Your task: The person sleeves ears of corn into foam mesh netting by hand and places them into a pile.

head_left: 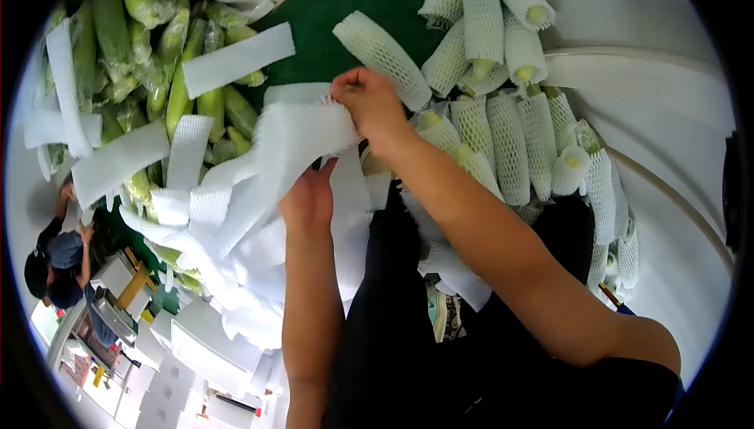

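A white foam net sleeve is stretched between my two hands, above a heap of more white sleeves. My right hand pinches its upper right end with closed fingers. My left hand is below it at the sleeve's lower edge, its thumb and a finger near the opening; the other fingers are hidden behind the foam. Green vegetables in clear plastic film lie at the upper left, some with flat sleeves across them. Vegetables inside net sleeves are piled to the right of my hands.
A green surface shows between the two piles. Sleeved vegetables are stacked beside my legs on the right. At the far left, a person in dark clothes is near white boxes. A dark flat item lies at the top right.
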`<state>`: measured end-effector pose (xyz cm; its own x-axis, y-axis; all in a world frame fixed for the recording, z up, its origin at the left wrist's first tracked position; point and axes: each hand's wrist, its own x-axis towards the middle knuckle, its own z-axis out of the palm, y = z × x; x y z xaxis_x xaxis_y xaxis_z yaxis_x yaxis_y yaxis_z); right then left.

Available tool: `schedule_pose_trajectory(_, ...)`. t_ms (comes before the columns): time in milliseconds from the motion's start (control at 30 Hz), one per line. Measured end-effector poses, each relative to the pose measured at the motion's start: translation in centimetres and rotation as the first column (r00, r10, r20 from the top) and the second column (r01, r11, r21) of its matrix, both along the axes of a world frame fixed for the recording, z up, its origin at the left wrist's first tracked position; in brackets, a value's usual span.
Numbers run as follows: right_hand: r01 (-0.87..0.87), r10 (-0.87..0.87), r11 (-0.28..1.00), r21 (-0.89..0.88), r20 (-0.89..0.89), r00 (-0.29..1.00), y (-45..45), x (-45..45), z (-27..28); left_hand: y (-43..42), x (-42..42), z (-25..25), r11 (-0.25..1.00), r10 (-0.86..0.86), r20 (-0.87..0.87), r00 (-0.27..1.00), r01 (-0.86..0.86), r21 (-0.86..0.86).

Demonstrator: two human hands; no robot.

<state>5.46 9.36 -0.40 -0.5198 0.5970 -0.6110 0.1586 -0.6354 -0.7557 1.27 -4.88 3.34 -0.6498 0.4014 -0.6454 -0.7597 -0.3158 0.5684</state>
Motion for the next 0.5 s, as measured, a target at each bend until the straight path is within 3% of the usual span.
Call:
schedule_pose_trajectory(33,-0.042,0.027,0.989,0.14,0.107,0.994,-1.0,0.0,-3.4,0.5,0.2,-1.4,0.98,-0.07,-0.117,0.991,0.047,-0.192)
schedule_pose_trajectory(100,-0.222,0.092,0.865,0.449,0.293,0.952,-3.1,1.0,-9.4,-2.8,-0.9,-10.9,0.785,-0.409,-0.296,0.864,0.167,-0.597)
schedule_pose_trajectory(133,-0.31,0.154,0.834,0.456,0.348,0.925,-3.7,1.5,-10.5,-3.5,-1.0,-13.8,0.699,-0.474,-0.299,0.828,0.146,-0.7)
schedule_pose_trajectory(167,-0.4,0.187,0.814,0.422,0.461,0.868,-3.6,1.1,-9.3,-2.7,-0.7,-13.0,0.619,-0.595,-0.397,0.699,0.084,-0.781)
schedule_pose_trajectory(200,-0.488,0.225,0.786,0.38,0.56,0.797,-3.0,0.4,-7.9,-1.1,-0.3,-10.9,0.547,-0.698,-0.465,0.544,-0.014,-0.837)
schedule_pose_trajectory(233,-0.409,0.225,0.864,0.294,0.502,0.835,-2.8,0.6,-8.0,0.1,0.3,-8.6,0.477,-0.785,-0.49,0.379,-0.134,-0.868)
schedule_pose_trajectory(267,-0.329,0.219,0.924,0.192,0.44,0.871,-2.8,0.8,-8.3,-0.5,-0.4,-8.4,0.405,-0.905,-0.423,0.053,-0.204,-0.891)
schedule_pose_trajectory(300,-0.245,0.198,0.966,0.084,0.373,0.907,-2.7,0.5,-8.9,-1.1,-1.1,-8.2,0.397,-0.91,-0.321,-0.263,-0.324,-0.859)
schedule_pose_trajectory(333,-0.101,0.101,0.995,-0.014,0.228,0.968,-2.7,1.0,-10.2,1.9,-1.0,-5.5,0.579,-0.812,-0.566,0.142,0.079,-0.811)
schedule_pose_trajectory(367,0.034,-0.021,0.99,-0.136,0.098,0.995,-2.7,1.5,-11.5,4.7,-0.9,-1.5,0.63,-0.757,-0.486,0.437,0.29,-0.72)
schedule_pose_trajectory(400,0.06,-0.056,0.996,-0.059,0.07,0.996,-2.6,2.3,-11.1,6.2,-1.0,0.9,0.712,-0.655,-0.31,0.689,0.426,-0.559)
schedule_pose_trajectory(433,0.09,-0.091,0.995,0.033,0.024,0.996,-1.5,2.4,-10.3,5.2,-2.1,-0.7,0.537,-0.808,-0.373,0.455,0.312,-0.784)
schedule_pose_trajectory(500,0.192,-0.18,0.956,0.224,-0.073,0.981,0.9,2.9,-8.5,1.4,-4.7,-6.6,0.198,-0.979,-0.19,-0.069,-0.131,-0.971)
